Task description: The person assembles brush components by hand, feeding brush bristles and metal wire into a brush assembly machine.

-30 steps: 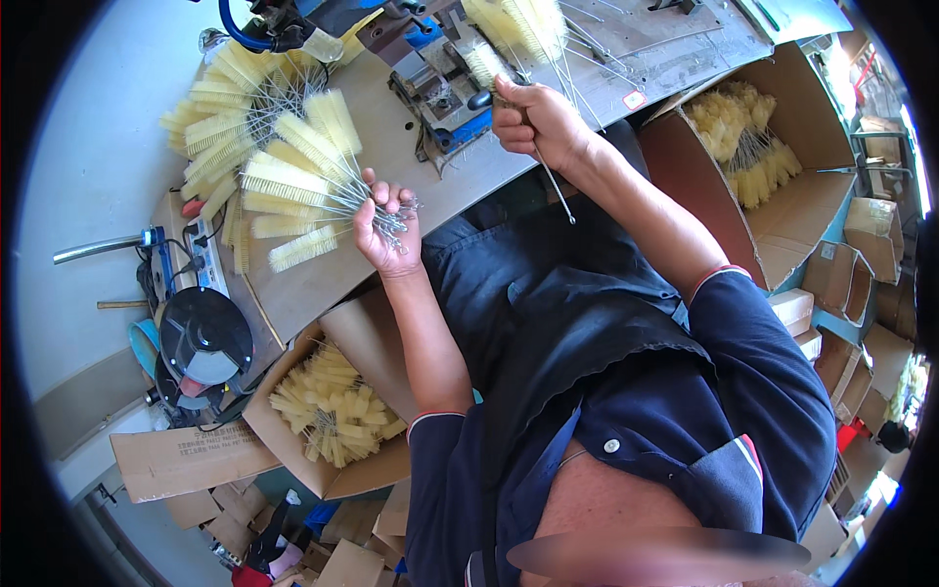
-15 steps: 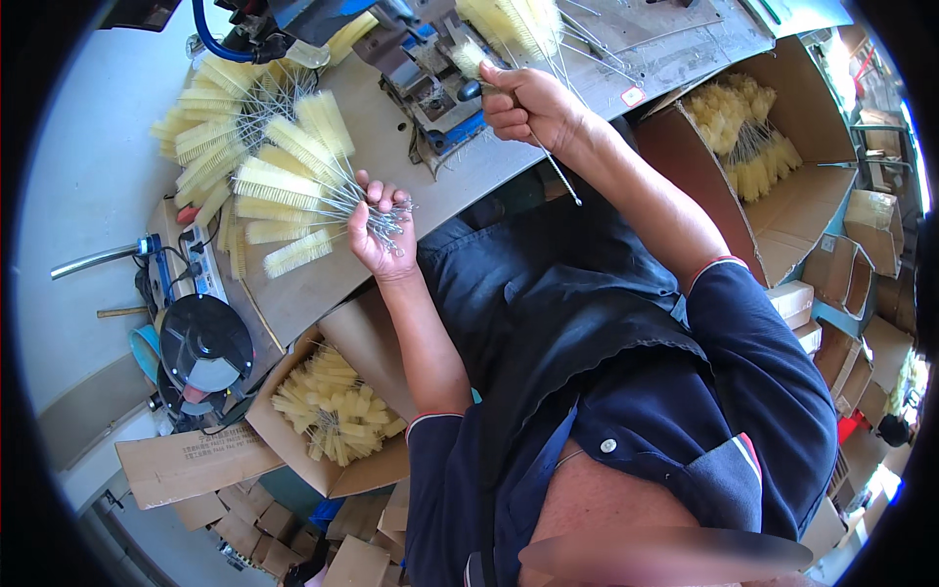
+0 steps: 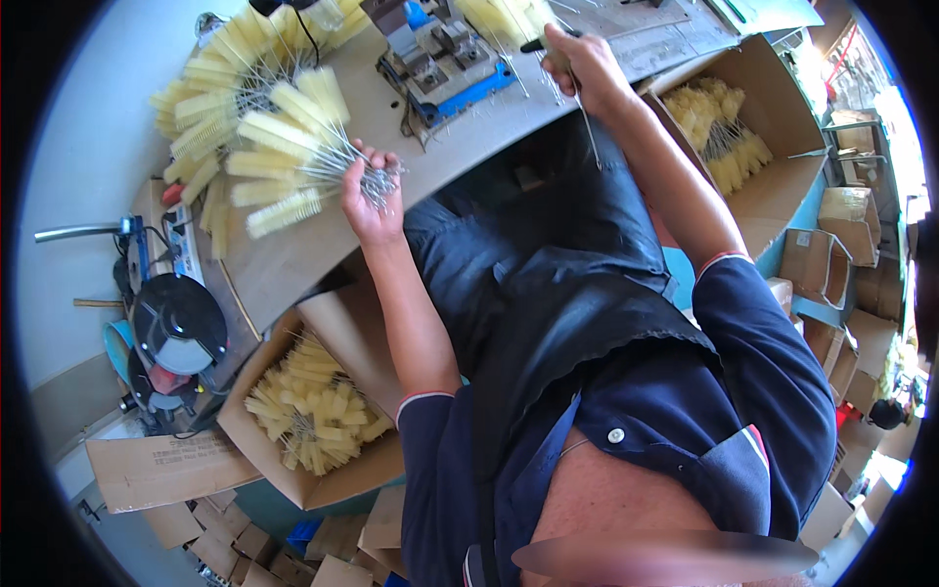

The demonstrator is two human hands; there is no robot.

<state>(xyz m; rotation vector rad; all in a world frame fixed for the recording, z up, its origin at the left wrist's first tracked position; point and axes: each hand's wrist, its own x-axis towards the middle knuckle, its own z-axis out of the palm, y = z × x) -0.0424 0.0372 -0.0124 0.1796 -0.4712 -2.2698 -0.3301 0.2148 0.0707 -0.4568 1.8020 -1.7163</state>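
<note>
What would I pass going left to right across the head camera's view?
Silver metal tube, round black disc, fanned bundle of yellow-bristled wire brushes in the left hand, blue-and-grey metal fixture, right hand, open brown cardboard box.

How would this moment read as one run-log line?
left hand: holds yellow bottle-type brushes by stems | right hand: closed around one wire stem | workbench: metal fixture, piled brushes

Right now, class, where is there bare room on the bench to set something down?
Bare bench lies between the held brushes and the carton below, and between the left hand and the blue-edged metal fixture. It is crowded far left, under piled brushes, and at the fixture's upper right.
</note>
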